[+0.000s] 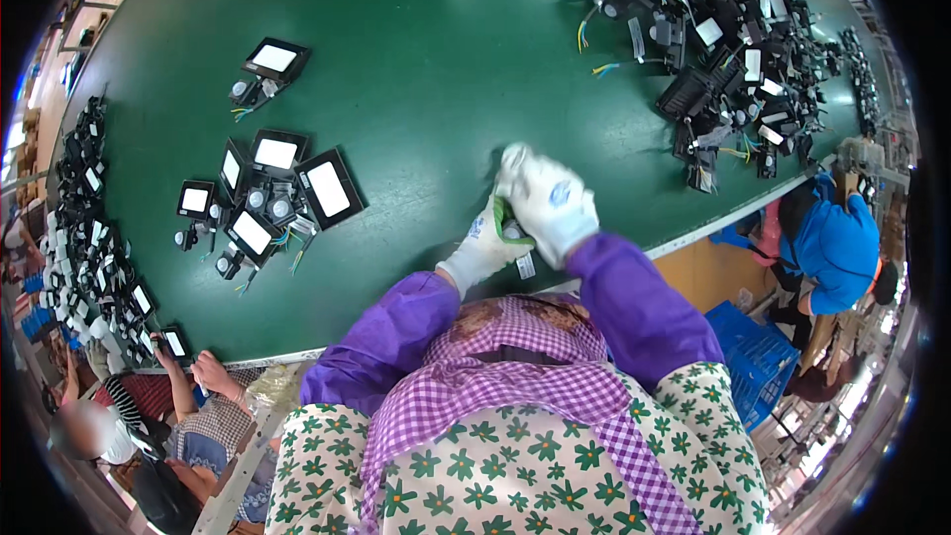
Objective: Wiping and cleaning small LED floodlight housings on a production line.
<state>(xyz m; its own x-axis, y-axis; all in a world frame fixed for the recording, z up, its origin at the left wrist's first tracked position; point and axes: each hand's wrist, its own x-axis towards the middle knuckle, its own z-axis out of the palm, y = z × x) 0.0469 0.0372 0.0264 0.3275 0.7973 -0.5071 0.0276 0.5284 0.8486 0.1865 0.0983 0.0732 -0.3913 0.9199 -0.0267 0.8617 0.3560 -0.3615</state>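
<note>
My left hand [480, 250], in a white glove with a green palm, is closed around a small piece close to the table's near edge. Only a rounded grey sensor dome [512, 230] and a pale printed tag [525, 266] show between the hands; the rest is covered. My right hand [551, 200], gloved in white, is closed and presses over the same spot, slightly blurred. What its fingers grip is hidden. To the left, several black floodlights [329, 188] with white panels, round sensors and coloured wires lie grouped. One more floodlight [272, 59] lies apart, farther back.
A large heap of black floodlights [733, 59] covers the far right of the green table [426, 69]. More floodlights [94, 258] line the left edge, where co-workers' hands [203, 372] handle one. A person in blue [837, 243] and a blue crate [748, 362] are at the right, beyond the table edge.
</note>
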